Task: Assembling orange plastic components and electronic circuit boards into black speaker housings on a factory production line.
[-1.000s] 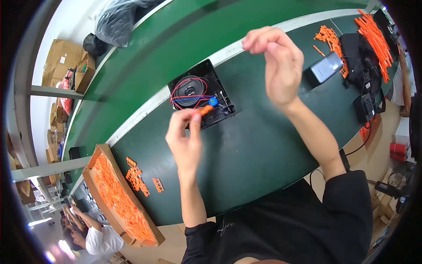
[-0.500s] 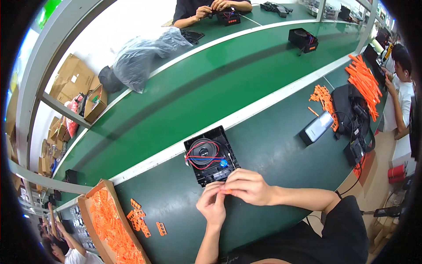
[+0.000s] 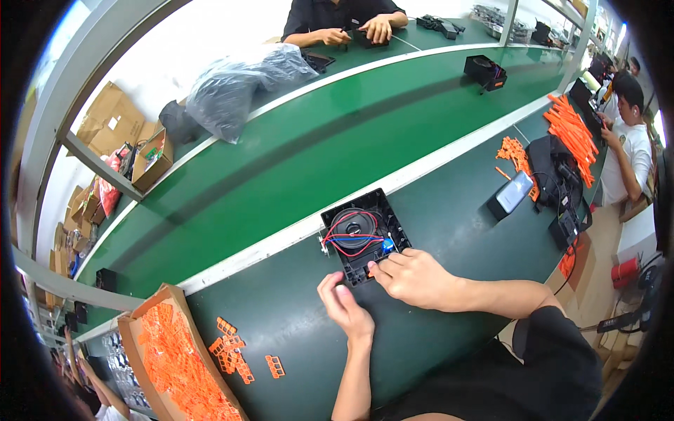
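In front of me a black plastic housing (image 3: 397, 228) lies with its inside facing up. It contains a round black speaker (image 3: 353, 227), red and blue wires and a blue round part (image 3: 387, 245). My right hand (image 3: 419, 279) is at the housing's near edge, its fingertips closed on a small orange plastic piece (image 3: 371, 266) pressed against that edge. Most of the piece is hidden by the fingers. My left hand (image 3: 349, 311) is just left of the near corner, thumb and fingers apart, holding nothing.
Several orange frame pieces (image 3: 230, 346) lie to the left by a cardboard box (image 3: 184, 319) full of them. On the right are a grey-and-black box-shaped device (image 3: 511, 194), orange strips (image 3: 572, 133) and a black bag. Beyond the white rail (image 3: 295, 231) runs a green belt; a co-worker sits across it.
My hands have parted. The right hand has taken the orange piece to the housing's near edge, while the left has let go. The view has shifted slightly.
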A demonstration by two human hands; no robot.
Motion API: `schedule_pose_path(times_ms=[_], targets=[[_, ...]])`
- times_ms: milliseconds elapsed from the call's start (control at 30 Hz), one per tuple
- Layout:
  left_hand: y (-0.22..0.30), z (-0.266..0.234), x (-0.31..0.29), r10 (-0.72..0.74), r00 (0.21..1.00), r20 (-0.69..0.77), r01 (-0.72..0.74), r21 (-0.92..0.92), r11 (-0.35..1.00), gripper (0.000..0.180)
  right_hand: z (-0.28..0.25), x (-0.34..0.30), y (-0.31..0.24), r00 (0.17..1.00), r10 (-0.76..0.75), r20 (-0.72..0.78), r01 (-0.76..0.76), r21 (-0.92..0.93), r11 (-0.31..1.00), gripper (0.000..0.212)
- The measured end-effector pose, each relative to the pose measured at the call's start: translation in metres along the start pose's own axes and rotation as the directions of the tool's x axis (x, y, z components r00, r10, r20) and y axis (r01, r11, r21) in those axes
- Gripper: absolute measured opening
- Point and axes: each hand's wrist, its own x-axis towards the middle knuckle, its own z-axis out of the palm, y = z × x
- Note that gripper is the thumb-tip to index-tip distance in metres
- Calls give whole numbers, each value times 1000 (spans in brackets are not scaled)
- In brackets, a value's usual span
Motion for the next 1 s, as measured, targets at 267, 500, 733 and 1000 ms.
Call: schedule_pose_path(times_ms=[267, 500, 733, 1000], targets=[[32, -27, 21, -507, 862, -2, 414, -574, 707, 32, -5, 10, 4, 983, -107, 147, 95, 91, 991, 20], [36, -67, 34, -603, 353, 716, 763, 152, 628, 45, -2, 10, 12, 975, -58, 215, 20, 172, 985, 14], [30, -49, 24, 20, 819, 573, 430, -636, 641, 51, -8, 19, 8, 941, -94, 324, 57, 124, 991, 17], [-17, -15, 7, -11, 994, 106, 38, -256, 966, 28, 4, 17, -6, 889, 15, 458, -117, 195, 974, 22]])
